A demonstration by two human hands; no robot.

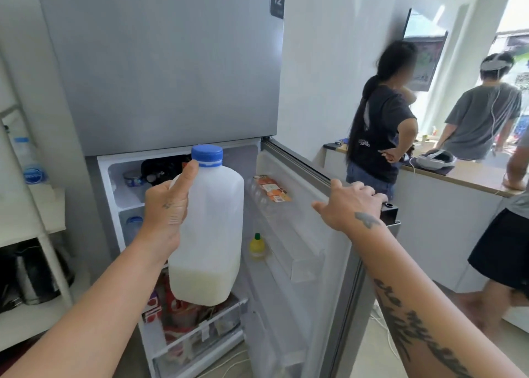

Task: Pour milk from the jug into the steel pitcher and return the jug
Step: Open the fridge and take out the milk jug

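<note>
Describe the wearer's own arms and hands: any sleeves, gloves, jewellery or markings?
Both forearms are bare, with no sleeves, gloves or watch visible. The right forearm has dark script tattoos; the right hand has a small one near the wrist. The left hand has a tiny mark.

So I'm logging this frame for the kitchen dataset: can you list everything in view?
milk jug: 1, translucent white, blue cap, upright before open fridge, milk low
fridge: 1, grey, lower door open
lemon-shaped bottle: 1, yellow, door shelf
orange packets: several, top door shelf
water bottle: 1, clear, blue cap, white shelf at left
headset: 1, white, wooden counter
bystanders: three, background right
left hand: gripping jug
right hand: on door's top edge
</note>
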